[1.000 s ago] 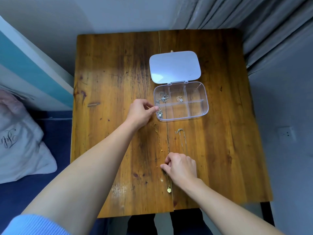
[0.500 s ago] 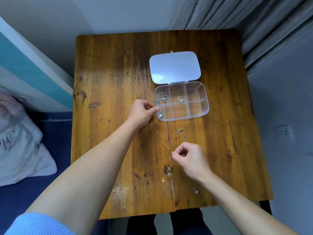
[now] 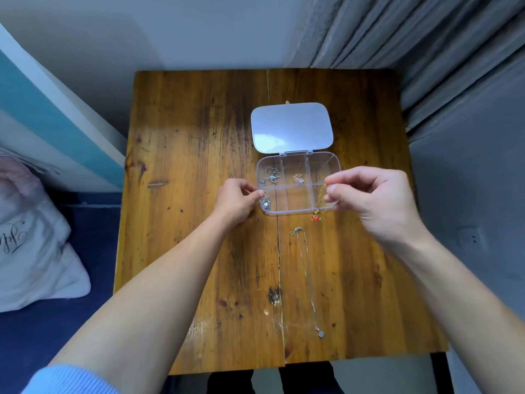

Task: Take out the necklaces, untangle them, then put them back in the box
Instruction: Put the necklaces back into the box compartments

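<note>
A clear compartment box (image 3: 336,163) lies open on the wooden table (image 3: 199,166), its lid (image 3: 291,126) folded back. My right hand (image 3: 372,200) pinches a gold necklace with a red pendant (image 3: 316,217) above the box's right front corner. My left hand (image 3: 237,199) rests at the box's left edge, fingertips closed against the rim. A silver necklace (image 3: 306,277) lies stretched out on the table in front of the box. Tangled silver chains (image 3: 270,176) sit in the left compartments and a small rose-gold piece (image 3: 298,178) in the middle one.
A white pillow (image 3: 31,243) lies on dark blue bedding left of the table. Grey curtains (image 3: 412,46) hang at the back right. A wall socket (image 3: 468,237) is on the right wall. Table edges are close at front and right.
My right hand has lifted the gold necklace off the table and carried it up over the box's right end. The left hand stays at the box's left edge.
</note>
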